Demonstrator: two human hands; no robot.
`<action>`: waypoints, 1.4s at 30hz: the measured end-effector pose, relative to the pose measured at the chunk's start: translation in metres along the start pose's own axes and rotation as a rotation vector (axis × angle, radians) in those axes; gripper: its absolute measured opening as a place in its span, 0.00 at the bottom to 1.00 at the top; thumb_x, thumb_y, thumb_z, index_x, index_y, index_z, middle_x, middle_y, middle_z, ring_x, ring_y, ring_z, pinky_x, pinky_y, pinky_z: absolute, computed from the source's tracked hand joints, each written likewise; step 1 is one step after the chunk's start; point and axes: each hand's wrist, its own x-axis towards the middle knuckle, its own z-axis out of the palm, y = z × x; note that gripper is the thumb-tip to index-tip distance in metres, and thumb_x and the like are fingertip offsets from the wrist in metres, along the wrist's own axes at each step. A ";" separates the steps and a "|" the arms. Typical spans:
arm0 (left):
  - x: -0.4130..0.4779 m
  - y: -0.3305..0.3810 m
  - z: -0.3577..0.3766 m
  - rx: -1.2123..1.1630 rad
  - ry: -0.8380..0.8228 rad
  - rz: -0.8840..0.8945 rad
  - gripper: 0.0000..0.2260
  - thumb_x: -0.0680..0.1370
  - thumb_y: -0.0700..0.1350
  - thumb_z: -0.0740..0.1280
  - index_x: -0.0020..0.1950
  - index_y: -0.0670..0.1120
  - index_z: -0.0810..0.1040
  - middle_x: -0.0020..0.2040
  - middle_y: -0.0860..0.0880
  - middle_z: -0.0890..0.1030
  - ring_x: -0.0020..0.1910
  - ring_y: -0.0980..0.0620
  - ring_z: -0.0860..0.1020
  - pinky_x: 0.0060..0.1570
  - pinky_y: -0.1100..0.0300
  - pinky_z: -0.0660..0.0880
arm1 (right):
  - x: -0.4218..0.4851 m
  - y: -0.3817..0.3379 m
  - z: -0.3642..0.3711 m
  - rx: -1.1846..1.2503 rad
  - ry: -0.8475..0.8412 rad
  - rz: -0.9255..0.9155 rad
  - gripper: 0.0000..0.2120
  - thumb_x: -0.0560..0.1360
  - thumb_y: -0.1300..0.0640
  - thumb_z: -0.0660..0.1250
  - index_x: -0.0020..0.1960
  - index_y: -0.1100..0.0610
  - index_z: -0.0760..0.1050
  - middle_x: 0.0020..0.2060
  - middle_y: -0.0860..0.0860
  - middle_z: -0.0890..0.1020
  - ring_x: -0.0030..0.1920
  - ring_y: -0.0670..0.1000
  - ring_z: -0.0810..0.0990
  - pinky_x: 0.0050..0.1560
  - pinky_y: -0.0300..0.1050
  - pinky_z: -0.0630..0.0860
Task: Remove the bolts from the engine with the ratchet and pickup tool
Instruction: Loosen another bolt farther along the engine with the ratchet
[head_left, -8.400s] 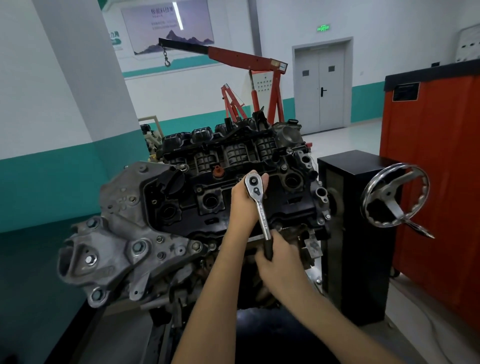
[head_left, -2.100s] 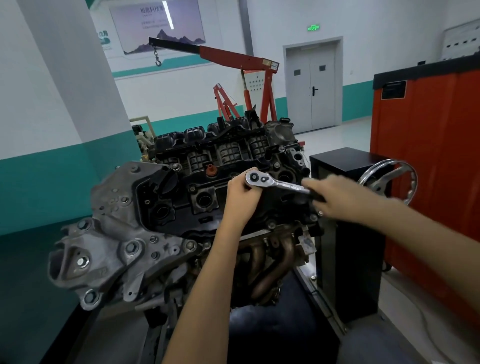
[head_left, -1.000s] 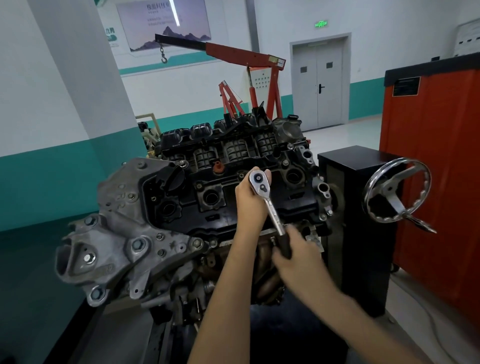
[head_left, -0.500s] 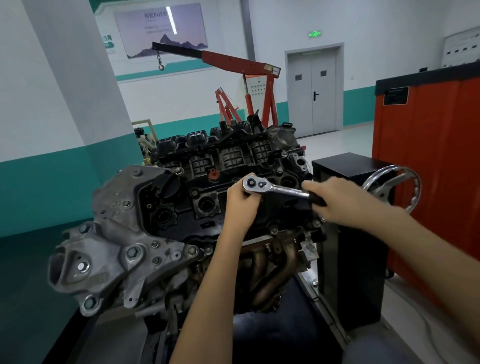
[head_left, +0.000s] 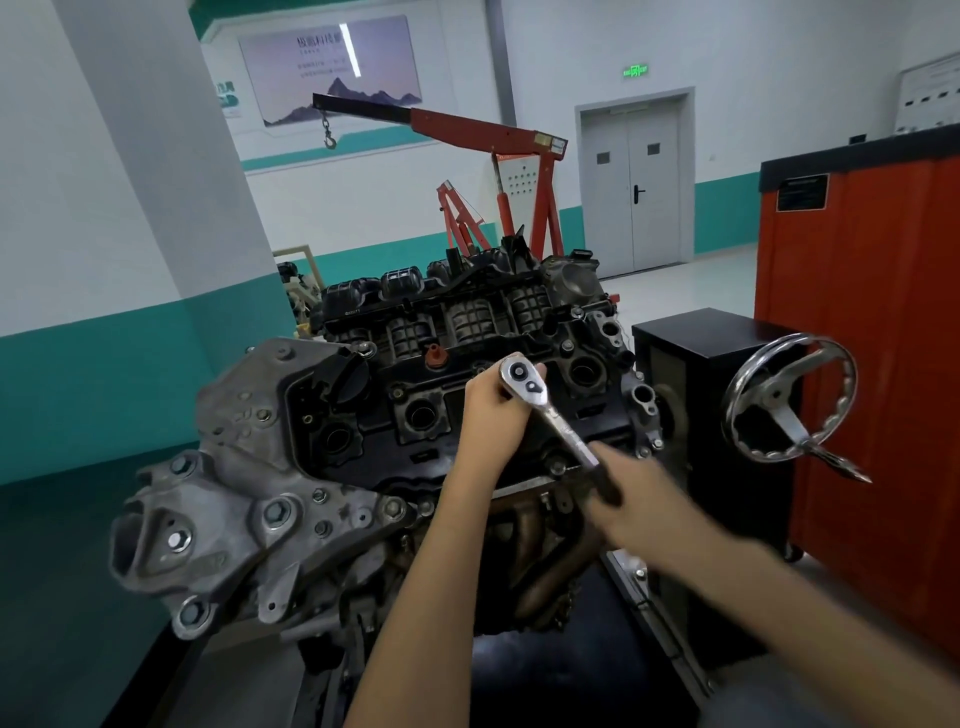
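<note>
The engine (head_left: 395, 431) sits on a stand in front of me, its black valve cover facing up with grey cast brackets at the left. A chrome ratchet (head_left: 550, 410) stands with its head on the cover near the middle. My left hand (head_left: 493, 415) wraps around the ratchet head and steadies it from the left. My right hand (head_left: 623, 499), blurred with motion, grips the black handle end, which points down and to the right. The bolt under the ratchet head is hidden. No pickup tool is in view.
A black stand box (head_left: 696, 364) with a chrome handwheel (head_left: 789, 400) is right of the engine. An orange tool cabinet (head_left: 872, 338) stands at the far right. A red engine hoist (head_left: 493, 156) is behind, a grey pillar (head_left: 156, 156) at the left.
Half a second ago the ratchet handle pointed to the right; my right hand has swung it down toward me. My left hand stays on the ratchet head.
</note>
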 end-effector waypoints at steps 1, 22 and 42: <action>0.001 0.002 0.001 0.012 -0.012 0.014 0.22 0.79 0.37 0.64 0.28 0.56 0.70 0.26 0.60 0.70 0.30 0.63 0.66 0.36 0.68 0.65 | 0.009 0.007 -0.027 -0.131 -0.051 -0.045 0.15 0.72 0.66 0.65 0.45 0.45 0.70 0.30 0.48 0.75 0.27 0.46 0.73 0.29 0.41 0.71; 0.000 0.000 -0.009 0.037 -0.063 0.059 0.18 0.77 0.46 0.70 0.30 0.50 0.68 0.28 0.54 0.69 0.31 0.55 0.67 0.36 0.63 0.66 | 0.012 0.005 -0.028 -0.122 -0.094 -0.019 0.16 0.71 0.67 0.65 0.41 0.45 0.69 0.30 0.46 0.75 0.29 0.46 0.75 0.32 0.40 0.73; 0.001 -0.001 -0.002 -0.033 0.017 0.031 0.24 0.80 0.43 0.66 0.26 0.56 0.61 0.26 0.57 0.61 0.29 0.58 0.59 0.32 0.66 0.61 | -0.002 -0.007 0.024 0.034 0.042 0.012 0.13 0.70 0.65 0.64 0.40 0.48 0.67 0.30 0.52 0.74 0.29 0.50 0.73 0.30 0.42 0.69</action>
